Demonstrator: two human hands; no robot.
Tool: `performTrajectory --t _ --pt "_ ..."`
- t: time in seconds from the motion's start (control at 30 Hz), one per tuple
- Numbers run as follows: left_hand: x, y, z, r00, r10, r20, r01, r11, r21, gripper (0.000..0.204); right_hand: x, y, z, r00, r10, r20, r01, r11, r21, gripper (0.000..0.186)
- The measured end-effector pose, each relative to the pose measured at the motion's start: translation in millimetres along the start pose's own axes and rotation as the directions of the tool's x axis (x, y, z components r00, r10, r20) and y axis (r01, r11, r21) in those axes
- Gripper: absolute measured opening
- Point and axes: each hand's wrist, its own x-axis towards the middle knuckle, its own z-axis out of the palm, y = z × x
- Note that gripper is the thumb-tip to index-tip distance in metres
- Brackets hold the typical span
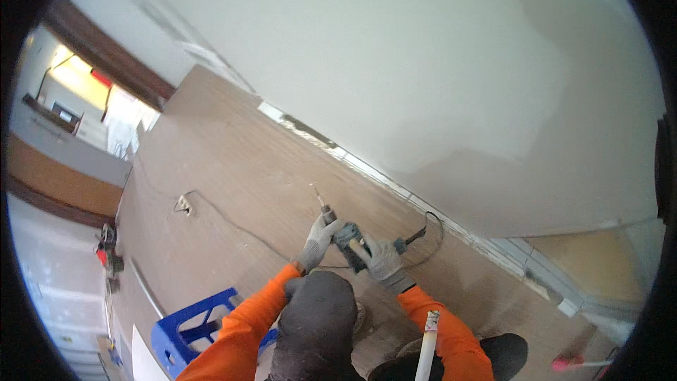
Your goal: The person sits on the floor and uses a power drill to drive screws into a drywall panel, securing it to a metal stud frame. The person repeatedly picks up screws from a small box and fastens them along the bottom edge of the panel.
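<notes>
A dark hammer drill (348,241) with a long thin bit lies across both of my gloved hands, above the wooden floor. My left hand (319,241) is closed round its front end, just behind the bit. Further back, my right hand (381,261) grips the drill's body, its fingers over the top. The bit (316,192) points away from me and slightly left, its tip apart from the wall. From the rear of the drill, a black cord (436,254) loops near the wall's foot.
A broken white strip (338,153) runs along the wall's base. A pale socket block (185,204) with a cord lies on the floor. By my left arm stands a blue plastic stool (169,342). A lit-looking cigarette (427,349) juts in from below. A doorway is far left.
</notes>
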Motion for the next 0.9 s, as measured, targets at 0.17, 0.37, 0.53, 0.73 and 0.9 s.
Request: performTrajectory --t 0.17,0.37,0.53,0.73,0.9 --pt "-90.9 194.3 23.3 0.98 0.175 -0.093 -0.177 0.984 -0.015 0.029 79.1 -38.3 -150.3 0.965 0.019 -0.262 0.018 0.991 0.135 0.101" --pt "-254.9 417.0 67.5 0.94 0.336 0.061 -0.338 0.941 0.034 0.026 104.2 -114.8 -343.3 0.846 0.251 -0.47 -0.118 0.948 0.295 0.099" --pt "-412.4 548.8 64.2 0.891 0.445 0.095 -0.447 0.895 0.005 0.018 76.4 -194.4 -525.9 0.638 0.767 -0.065 -0.111 0.175 0.978 0.072" --pt "-597.2 687.4 14.1 0.462 0.365 0.808 -0.158 0.931 -0.33 0.068 82.0 -319.5 -718.7 0.225 0.963 -0.148 0.154 0.115 0.981 0.055" --pt "-680.7 773.9 28.3 0.459 0.773 0.437 -0.392 0.618 -0.681 0.066 81.0 -351.6 -813.2 0.103 0.92 -0.379 -0.284 0.392 0.875 0.056"
